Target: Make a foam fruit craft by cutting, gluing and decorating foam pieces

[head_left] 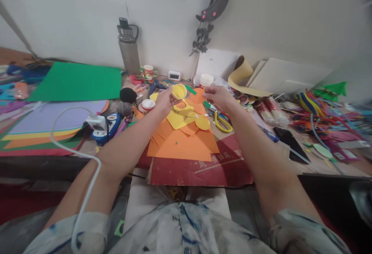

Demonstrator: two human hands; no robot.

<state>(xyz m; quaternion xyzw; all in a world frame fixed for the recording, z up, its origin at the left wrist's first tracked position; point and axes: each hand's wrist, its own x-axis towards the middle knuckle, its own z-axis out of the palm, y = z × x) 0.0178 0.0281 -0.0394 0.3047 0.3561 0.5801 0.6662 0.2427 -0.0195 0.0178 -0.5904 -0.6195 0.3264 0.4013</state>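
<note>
My left hand (166,101) is closed on the edge of a yellow round piece (179,91) that looks like a shallow cup or lid, held above the papers. At the same height, my right hand (218,95) pinches an orange paper circle (197,95). A green paper strip (190,89) shows between the two pieces; whether it is attached cannot be told. Below lie a cut yellow sheet (178,119), a yellow paper circle (202,122) and orange sheets (180,147). Scissors with yellow handles (223,123) rest beside my right wrist.
The papers lie on a red board (200,172) at the table's front edge. A power strip (109,128) and coloured sheets (58,116) are on the left, with a bottle (129,50) behind. On the right are a phone (290,144) and pipe cleaners (328,118). A white cable (95,172) crosses my left arm.
</note>
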